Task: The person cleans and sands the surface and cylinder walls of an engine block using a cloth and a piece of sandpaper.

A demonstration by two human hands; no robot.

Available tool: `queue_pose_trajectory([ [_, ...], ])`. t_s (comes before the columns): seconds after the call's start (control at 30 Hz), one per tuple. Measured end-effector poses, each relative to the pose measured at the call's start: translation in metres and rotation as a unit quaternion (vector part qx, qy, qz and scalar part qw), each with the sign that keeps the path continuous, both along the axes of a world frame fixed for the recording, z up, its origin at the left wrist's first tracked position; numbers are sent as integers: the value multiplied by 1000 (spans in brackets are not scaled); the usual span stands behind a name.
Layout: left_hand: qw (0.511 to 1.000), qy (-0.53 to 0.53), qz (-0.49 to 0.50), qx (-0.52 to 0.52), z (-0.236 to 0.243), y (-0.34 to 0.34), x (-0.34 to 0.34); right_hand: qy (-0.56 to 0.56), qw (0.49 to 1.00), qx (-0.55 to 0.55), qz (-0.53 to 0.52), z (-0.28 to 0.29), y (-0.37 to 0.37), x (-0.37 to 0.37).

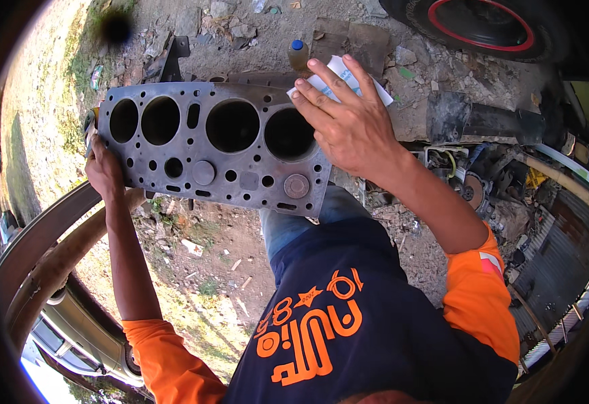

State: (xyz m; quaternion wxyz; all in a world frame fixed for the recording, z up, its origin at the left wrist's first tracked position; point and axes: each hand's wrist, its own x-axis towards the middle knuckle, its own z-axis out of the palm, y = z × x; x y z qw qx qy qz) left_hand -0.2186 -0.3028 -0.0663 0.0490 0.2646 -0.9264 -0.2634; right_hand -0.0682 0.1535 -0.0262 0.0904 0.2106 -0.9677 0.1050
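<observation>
Left grip (pixel 106 167) is curled at the near end of an engine cylinder block (pixel 248 179), though from where I stand I can't tell whether it's actually clasping the metal. Right grip (pixel 351 131) has its fingers stretched over a white sheet with blue print (pixel 340 69) at the block's upper right corner; the thumb is hidden, so I can't say whether the sheet is pinched. That block fills the upper left and centre of the frame, its drilled face up, four big bores along the upper side. A blue-capped bottle (pixel 298 59) stands just beyond, top centre. A red-rimmed wheel (pixel 486 20) sits upper right, and a car (pixel 82 330) is parked lower left.
</observation>
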Motion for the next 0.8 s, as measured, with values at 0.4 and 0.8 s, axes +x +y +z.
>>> queue_pose_trajectory([
  [0.4,1000,-3,12,-12,-3,-6,0,-26,999,-31,2,3,0,0],
  [0.8,1000,-12,25,-13,-1,-5,0,-20,999,-29,1,-3,11,0],
])
